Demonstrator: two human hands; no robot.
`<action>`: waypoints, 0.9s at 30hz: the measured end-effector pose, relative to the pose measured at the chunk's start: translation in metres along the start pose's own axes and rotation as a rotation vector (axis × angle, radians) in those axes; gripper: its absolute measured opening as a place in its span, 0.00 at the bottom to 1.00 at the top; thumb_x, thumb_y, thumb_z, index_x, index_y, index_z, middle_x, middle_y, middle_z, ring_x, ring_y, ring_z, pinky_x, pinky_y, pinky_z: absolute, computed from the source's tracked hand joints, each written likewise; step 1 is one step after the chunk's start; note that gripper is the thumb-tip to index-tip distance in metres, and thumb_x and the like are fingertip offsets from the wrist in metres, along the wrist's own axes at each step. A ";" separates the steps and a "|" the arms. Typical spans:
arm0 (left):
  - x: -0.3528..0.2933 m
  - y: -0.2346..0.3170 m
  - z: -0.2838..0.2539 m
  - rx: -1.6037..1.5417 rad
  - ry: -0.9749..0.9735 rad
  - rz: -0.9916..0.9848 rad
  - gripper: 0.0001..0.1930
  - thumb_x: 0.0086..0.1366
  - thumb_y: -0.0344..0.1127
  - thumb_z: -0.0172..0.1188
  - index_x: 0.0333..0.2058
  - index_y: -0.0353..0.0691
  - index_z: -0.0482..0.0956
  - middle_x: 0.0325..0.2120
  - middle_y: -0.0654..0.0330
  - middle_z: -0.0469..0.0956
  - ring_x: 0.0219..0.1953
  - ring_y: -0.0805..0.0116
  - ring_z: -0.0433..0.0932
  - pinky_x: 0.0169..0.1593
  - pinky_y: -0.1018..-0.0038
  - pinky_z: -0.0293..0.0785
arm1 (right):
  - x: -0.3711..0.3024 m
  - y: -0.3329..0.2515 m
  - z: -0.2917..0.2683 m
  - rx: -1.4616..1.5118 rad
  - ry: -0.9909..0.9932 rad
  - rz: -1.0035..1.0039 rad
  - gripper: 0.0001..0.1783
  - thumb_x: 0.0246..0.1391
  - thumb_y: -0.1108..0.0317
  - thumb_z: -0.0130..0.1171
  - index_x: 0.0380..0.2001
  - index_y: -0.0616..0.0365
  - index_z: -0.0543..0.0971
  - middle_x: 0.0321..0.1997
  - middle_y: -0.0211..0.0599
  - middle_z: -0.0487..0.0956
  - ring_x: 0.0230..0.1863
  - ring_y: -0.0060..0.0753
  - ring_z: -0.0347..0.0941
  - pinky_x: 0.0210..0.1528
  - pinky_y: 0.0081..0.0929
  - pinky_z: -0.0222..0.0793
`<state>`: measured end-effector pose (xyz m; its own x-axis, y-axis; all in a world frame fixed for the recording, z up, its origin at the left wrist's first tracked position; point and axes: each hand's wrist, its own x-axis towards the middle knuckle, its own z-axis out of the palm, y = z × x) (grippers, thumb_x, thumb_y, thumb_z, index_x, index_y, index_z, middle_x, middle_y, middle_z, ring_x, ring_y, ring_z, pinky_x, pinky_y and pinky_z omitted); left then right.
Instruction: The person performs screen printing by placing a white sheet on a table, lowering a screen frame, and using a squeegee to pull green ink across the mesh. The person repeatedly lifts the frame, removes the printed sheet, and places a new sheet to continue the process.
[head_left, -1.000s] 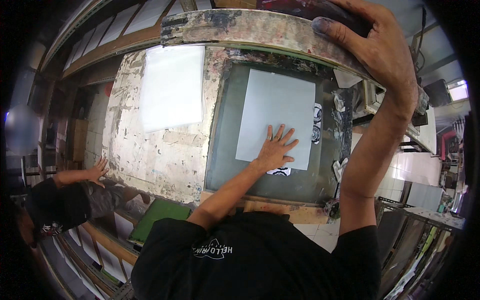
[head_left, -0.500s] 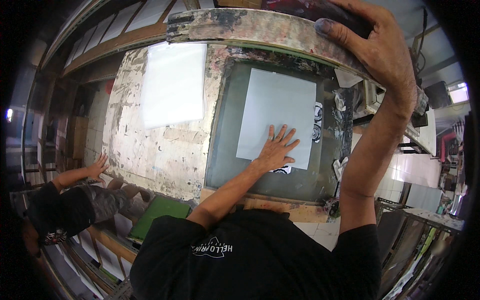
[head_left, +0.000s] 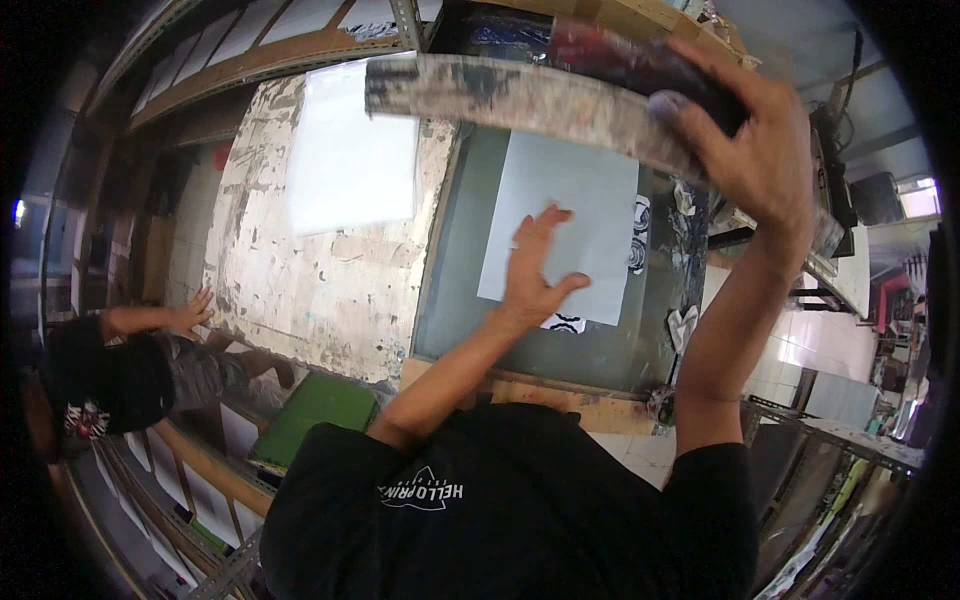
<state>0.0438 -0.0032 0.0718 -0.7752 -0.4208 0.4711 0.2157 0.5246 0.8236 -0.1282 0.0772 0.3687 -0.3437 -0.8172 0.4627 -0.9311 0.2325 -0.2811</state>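
Pale, dark-blotched wooden bar [head_left: 530, 95], slightly blurred, in the right hand [head_left: 765, 150].

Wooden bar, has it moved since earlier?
Yes, down in the view: the wooden bar now reaches the top of the paper, where a gap showed before.

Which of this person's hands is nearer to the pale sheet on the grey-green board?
Left. The left hand is over the pale sheet; the right hand is off to its right, gripping the paint-stained wooden bar.
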 end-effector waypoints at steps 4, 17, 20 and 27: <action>-0.002 0.039 -0.068 -0.695 0.618 -0.017 0.68 0.45 0.55 0.81 0.73 0.30 0.44 0.54 0.54 0.73 0.57 0.61 0.72 0.62 0.61 0.67 | -0.066 -0.025 0.035 -0.004 0.044 -0.051 0.30 0.42 0.70 0.71 0.53 0.55 0.83 0.38 0.45 0.85 0.38 0.43 0.82 0.46 0.34 0.76; -0.167 -0.048 -0.103 0.296 0.257 -0.327 0.52 0.34 0.49 0.84 0.59 0.31 0.74 0.61 0.44 0.69 0.62 0.48 0.66 0.65 0.56 0.61 | -0.215 -0.020 0.205 0.157 -0.413 0.300 0.33 0.44 0.68 0.70 0.58 0.45 0.80 0.33 0.35 0.76 0.38 0.39 0.73 0.45 0.41 0.67; -0.168 -0.047 -0.107 0.525 0.181 -0.312 0.48 0.34 0.48 0.83 0.57 0.31 0.77 0.62 0.43 0.67 0.63 0.44 0.63 0.65 0.51 0.57 | -0.225 -0.019 0.231 -0.062 -0.410 0.227 0.38 0.40 0.67 0.70 0.61 0.44 0.77 0.42 0.36 0.73 0.48 0.42 0.70 0.55 0.51 0.59; -0.169 -0.042 -0.109 0.518 0.160 -0.371 0.45 0.33 0.45 0.82 0.53 0.31 0.79 0.62 0.42 0.66 0.63 0.43 0.63 0.64 0.51 0.56 | -0.169 0.077 0.282 -0.060 -0.251 0.246 0.43 0.28 0.69 0.68 0.59 0.44 0.77 0.44 0.34 0.72 0.52 0.42 0.68 0.57 0.52 0.54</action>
<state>0.2303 -0.0349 -0.0076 -0.6367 -0.7264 0.2586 -0.3941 0.5949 0.7005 -0.1079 0.0845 0.0320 -0.5252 -0.8350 0.1643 -0.8320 0.4631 -0.3055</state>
